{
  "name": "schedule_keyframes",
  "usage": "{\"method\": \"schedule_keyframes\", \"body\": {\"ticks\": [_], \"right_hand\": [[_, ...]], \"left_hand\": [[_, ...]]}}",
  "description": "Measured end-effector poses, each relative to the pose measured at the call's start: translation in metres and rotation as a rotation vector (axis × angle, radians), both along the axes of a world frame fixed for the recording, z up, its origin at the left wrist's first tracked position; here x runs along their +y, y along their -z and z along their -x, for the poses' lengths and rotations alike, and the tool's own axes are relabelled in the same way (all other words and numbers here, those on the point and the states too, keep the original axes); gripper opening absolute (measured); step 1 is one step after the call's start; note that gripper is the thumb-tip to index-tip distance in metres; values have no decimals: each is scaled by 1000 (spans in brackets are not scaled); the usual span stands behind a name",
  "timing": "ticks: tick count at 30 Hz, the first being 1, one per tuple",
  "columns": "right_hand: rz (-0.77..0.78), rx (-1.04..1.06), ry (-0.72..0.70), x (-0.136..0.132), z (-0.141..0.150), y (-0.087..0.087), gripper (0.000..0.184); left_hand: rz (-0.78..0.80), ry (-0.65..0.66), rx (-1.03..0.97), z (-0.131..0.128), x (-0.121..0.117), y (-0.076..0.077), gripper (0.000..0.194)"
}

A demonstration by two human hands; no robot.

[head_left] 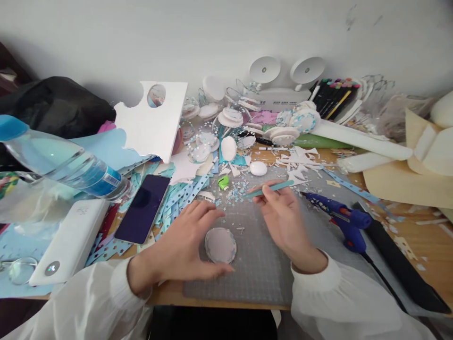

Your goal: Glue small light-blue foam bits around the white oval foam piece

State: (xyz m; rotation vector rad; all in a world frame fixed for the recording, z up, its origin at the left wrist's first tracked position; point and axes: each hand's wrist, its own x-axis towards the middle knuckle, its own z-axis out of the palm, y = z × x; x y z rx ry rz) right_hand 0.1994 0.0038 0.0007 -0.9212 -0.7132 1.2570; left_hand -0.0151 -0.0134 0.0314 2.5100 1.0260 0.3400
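Observation:
A round white disc (221, 245) with bits of pale blue along its rim lies flat on the grey cutting mat (258, 278). My left hand (180, 241) is open beside it, thumb and fingers spread around its left side; I cannot tell whether they touch it. Teal tweezers (281, 186) are pinched in my right hand (283, 217), their tips pointing left toward a scatter of tiny blue and white confetti pieces (236, 191). Just behind that scatter sit a small bright green punch-like item (223, 182) and a white oval piece (258, 168).
A blue glue gun (339, 215) and a long black case (399, 264) lie on the right. To the left are a phone (142, 208), a white power bank (71, 241) and a tilted water bottle (67, 160). Decorated white discs (231, 116) crowd the back.

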Motion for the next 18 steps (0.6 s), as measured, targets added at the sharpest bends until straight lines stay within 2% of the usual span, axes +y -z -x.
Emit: {"method": "schedule_keyframes", "body": {"ticks": [1, 3, 6, 9, 13, 18], "right_hand": [[-27, -47, 8, 1, -2, -1, 18], [-77, -142, 10, 2, -6, 0, 16], [-118, -244, 1, 5, -11, 4, 12], [-113, -265, 12, 7, -12, 11, 11], [-75, -231, 19, 4, -11, 13, 9], [-98, -241, 7, -3, -10, 8, 8]], "left_hand": [[-3, 3, 27, -3, -1, 4, 87], [-30, -2, 83, -6, -2, 13, 93], [-21, 3, 113, -5, 2, 24, 71], [11, 11, 32, -1, 7, 31, 55], [9, 25, -104, 3, 10, 36, 60], [15, 31, -195, 6, 9, 39, 61]]}}
